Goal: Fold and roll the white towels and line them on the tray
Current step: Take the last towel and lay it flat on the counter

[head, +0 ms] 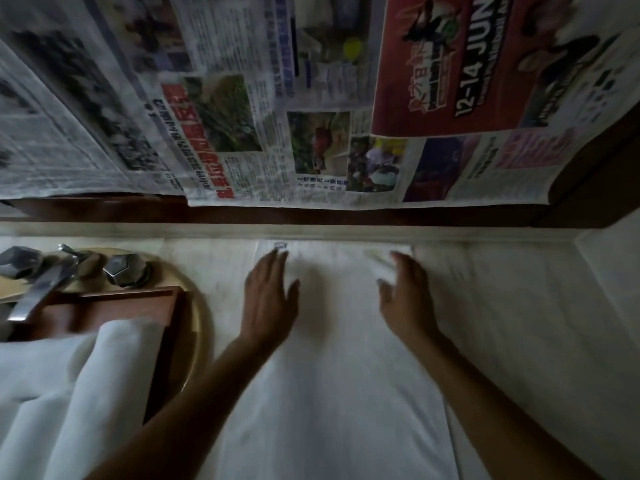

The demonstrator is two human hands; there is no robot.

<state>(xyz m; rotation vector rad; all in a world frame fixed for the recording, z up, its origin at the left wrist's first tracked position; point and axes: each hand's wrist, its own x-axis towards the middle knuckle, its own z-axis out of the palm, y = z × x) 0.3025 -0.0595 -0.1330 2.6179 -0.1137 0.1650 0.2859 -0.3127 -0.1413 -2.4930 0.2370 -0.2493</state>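
A white towel (pixel 332 358) lies spread flat on the pale counter, running from the near edge up to the back ledge. My left hand (pixel 268 299) lies flat on its far left part, fingers straight, near a small label at the towel's top edge. My right hand (pixel 405 292) hovers or rests at the towel's far right corner, fingers straight and blurred by motion. A brown wooden tray (pixel 138 303) sits at the left over the sink, with a loose white towel (pixel 69 386) heaped on it.
Chrome faucet handles (pixel 121 271) and a spout (pixel 38 292) stand at the far left on a round beige basin rim (pixel 197 306). Newspaper sheets (pixel 277 98) cover the wall behind a dark wooden ledge (pixel 311 216). Pale counter (pixel 536 323) extends to the right.
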